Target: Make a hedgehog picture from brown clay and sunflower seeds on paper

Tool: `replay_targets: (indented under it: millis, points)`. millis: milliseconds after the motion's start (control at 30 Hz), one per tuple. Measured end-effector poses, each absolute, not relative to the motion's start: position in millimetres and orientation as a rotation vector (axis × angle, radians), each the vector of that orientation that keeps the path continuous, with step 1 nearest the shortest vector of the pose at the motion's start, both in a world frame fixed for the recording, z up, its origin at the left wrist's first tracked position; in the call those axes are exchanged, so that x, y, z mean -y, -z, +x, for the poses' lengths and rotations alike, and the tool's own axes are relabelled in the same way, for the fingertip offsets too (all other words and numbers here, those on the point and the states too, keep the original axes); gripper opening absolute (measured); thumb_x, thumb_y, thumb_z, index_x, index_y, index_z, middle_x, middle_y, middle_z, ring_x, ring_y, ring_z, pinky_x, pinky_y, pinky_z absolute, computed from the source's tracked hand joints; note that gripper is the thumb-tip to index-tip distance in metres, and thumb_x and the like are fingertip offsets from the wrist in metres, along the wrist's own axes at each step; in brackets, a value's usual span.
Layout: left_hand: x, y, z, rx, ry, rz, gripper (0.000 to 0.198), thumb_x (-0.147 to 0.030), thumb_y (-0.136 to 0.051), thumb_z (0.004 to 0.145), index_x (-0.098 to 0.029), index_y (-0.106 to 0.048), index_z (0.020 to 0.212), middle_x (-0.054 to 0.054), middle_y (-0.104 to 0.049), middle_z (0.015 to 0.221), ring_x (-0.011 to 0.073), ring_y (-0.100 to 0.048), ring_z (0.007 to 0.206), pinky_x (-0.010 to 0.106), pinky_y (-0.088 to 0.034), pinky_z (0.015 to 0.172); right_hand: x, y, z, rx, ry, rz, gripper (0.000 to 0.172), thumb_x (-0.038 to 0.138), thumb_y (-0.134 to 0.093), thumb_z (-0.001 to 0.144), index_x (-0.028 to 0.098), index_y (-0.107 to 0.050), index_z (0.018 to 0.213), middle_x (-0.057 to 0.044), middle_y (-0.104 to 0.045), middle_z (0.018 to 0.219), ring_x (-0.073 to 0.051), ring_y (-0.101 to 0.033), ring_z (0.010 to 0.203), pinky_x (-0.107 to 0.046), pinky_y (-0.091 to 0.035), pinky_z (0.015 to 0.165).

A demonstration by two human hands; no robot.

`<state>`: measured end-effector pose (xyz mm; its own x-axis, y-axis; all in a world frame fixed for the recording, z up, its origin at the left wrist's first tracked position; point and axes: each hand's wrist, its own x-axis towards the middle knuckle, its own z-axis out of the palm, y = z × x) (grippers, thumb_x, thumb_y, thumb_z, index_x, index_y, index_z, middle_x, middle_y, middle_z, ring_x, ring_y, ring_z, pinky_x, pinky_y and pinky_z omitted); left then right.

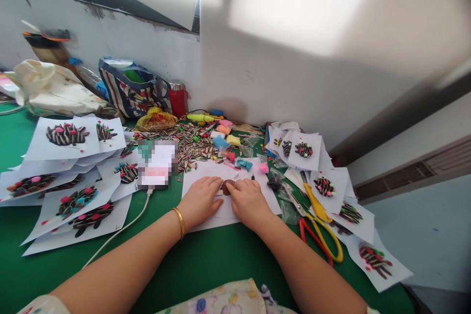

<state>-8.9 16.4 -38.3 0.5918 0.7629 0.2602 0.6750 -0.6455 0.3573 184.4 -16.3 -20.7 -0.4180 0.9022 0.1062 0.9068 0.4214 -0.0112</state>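
sunflower seeds [191, 144] heap behind the white sheet [206, 174], and scissors [320, 225] lie to its right. left hand [200, 201] and right hand [248, 201] rest flat on the sheet, fingers together, their tips touching the brown clay lump [225, 187] between them.

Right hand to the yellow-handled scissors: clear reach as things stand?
Probably yes. The yellow-handled scissors lie uncovered just right of the right hand, with only flat paper and plastic scraps between. That hand now rests on a brown lump, as does the left hand.

Two hands [200, 201], one brown clay lump [225, 187], two pairs of scissors [313, 202], one red flask [178, 99], one striped bag [127, 89].
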Motion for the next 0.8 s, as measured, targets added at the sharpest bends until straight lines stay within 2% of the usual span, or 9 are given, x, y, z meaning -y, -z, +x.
replay_targets:
  millis: [367,567,800]
  points:
    - [-17,37,-8,-1.198,-0.571,2.604,0.046,-0.02,-0.062,0.08,-0.018,-0.055,0.125,0.012,-0.061,0.13,0.0285,-0.054,0.121,0.046,-0.041,0.108,11,18,181,2.533,0.007,-1.653,0.034,0.019,-0.052,0.088,0.025,-0.061,0.12,-0.008,-0.062,0.107,-0.025,-0.048,0.102,-0.037,-0.027,0.088]
    - [-16,35,-8,-1.214,-0.545,2.601,0.044,-0.021,-0.063,0.081,-0.016,-0.055,0.124,0.012,-0.06,0.131,0.0289,-0.054,0.121,0.046,-0.041,0.108,8,18,181,2.52,0.003,-1.651,0.034,0.02,-0.053,0.089,0.026,-0.062,0.12,-0.007,-0.061,0.106,-0.024,-0.048,0.103,-0.037,-0.027,0.087]
    - [-17,37,-8,-1.219,-0.54,2.616,0.043,-0.021,-0.061,0.082,-0.016,-0.054,0.124,0.012,-0.06,0.131,0.0283,-0.054,0.121,0.044,-0.04,0.109,5,24,177,2.53,0.046,-1.637,0.04,0.023,-0.053,0.091,0.027,-0.058,0.131,-0.009,-0.061,0.107,-0.025,-0.048,0.103,-0.038,-0.027,0.087]
